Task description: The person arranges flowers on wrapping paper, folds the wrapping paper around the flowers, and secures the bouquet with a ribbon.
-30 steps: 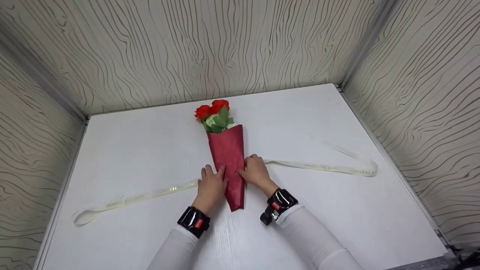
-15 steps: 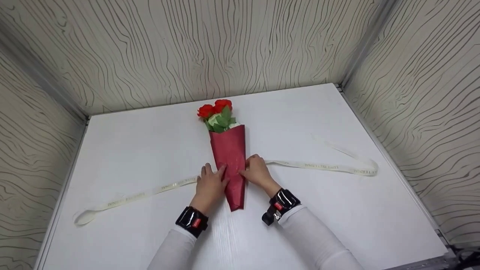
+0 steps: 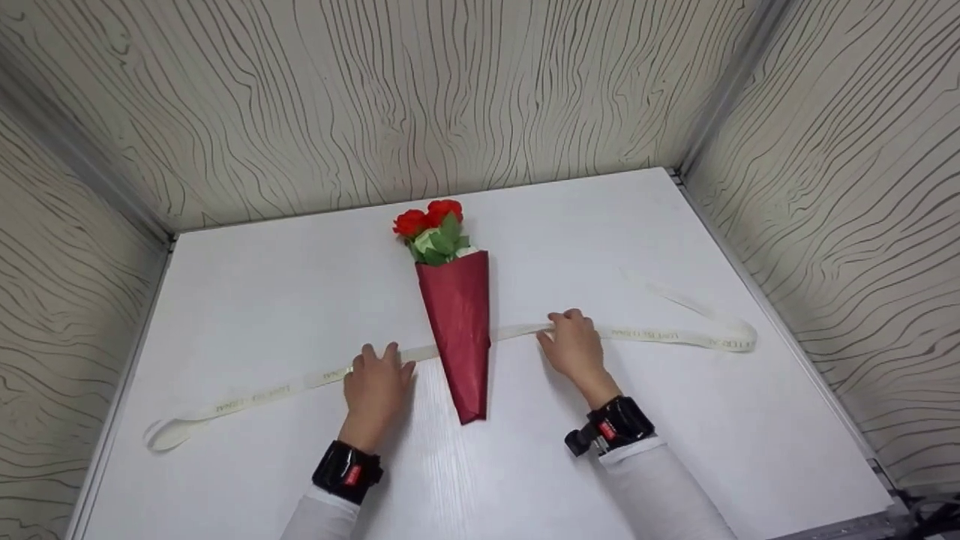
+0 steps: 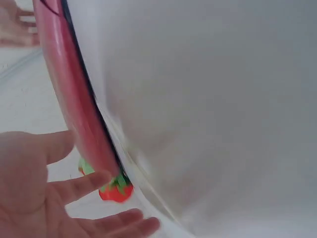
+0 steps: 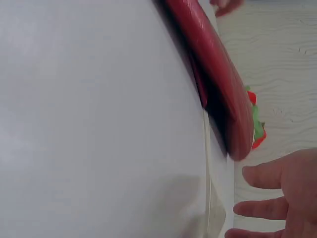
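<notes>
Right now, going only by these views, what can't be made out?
- Head view: the middle stretch of the printed ribbon, hidden by the red wrapping paper.
- Head view: any stems inside that paper, which covers them.
- Head view: the ribbon's far right end, too faint against the white tabletop.
- Left wrist view: the rest of the left hand, cut off by the frame edge.
- Right wrist view: likewise the right hand.

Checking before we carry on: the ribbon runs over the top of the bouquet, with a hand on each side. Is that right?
Not quite: the ribbon runs under the bouquet, not over it, as the head view shows. The left hand and right hand are indeed on either side.
</notes>
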`<state>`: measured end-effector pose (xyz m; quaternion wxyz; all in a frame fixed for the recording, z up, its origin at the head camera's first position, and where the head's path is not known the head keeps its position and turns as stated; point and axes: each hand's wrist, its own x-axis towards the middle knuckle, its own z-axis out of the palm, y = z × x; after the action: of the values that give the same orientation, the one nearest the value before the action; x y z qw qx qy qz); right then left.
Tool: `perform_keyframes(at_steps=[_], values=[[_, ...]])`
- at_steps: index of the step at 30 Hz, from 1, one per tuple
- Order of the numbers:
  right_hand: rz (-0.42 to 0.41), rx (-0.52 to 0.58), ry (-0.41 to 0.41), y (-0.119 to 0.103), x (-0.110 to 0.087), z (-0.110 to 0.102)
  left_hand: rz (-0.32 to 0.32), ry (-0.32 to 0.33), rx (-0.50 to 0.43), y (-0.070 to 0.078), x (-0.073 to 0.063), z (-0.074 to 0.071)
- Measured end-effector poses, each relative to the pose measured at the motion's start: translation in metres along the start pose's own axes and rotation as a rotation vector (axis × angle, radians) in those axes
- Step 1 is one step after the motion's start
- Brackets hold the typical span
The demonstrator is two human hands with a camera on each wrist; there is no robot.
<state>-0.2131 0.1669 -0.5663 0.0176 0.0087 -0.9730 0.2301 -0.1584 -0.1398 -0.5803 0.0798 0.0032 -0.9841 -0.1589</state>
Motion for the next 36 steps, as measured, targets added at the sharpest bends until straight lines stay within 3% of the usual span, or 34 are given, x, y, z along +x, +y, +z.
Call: perform_keyframes(at_steps=[4, 9, 14, 19, 23, 25, 28, 32, 36], values=[[0.113, -0.066, 0.033, 0.034, -0.004, -0.017, -0.08, -0.045, 0.021, -0.029, -0.011, -0.012], [0.204, -0.077, -0.023, 0.064, -0.005, -0.032, -0.129, -0.102, -0.016, -0.054, -0.016, -0.023], [0.202, -0.027, -0.053, 0.08, 0.001, -0.036, -0.125, -0.136, -0.057, -0.062, -0.013, -0.026], [0.195, 0.013, -0.052, 0.091, 0.011, -0.038, -0.091, -0.121, -0.08, -0.064, -0.009, -0.027], [0.178, 0.051, 0.035, 0.095, 0.015, -0.046, -0.072, -0.108, -0.038, -0.07, -0.01, -0.042], [0.179, 0.07, 0.113, 0.098, 0.016, -0.053, -0.114, -0.125, -0.019, -0.077, -0.008, -0.053], [0.228, 0.081, 0.166, 0.105, 0.016, -0.062, -0.247, -0.16, -0.037, -0.094, -0.005, -0.063], [0.367, 0.075, 0.071, 0.117, 0.013, -0.068, -0.416, -0.225, -0.098, -0.121, -0.007, -0.067], [0.449, 0.051, 0.0, 0.128, 0.01, -0.065, -0.496, -0.257, -0.135, -0.14, -0.011, -0.065]])
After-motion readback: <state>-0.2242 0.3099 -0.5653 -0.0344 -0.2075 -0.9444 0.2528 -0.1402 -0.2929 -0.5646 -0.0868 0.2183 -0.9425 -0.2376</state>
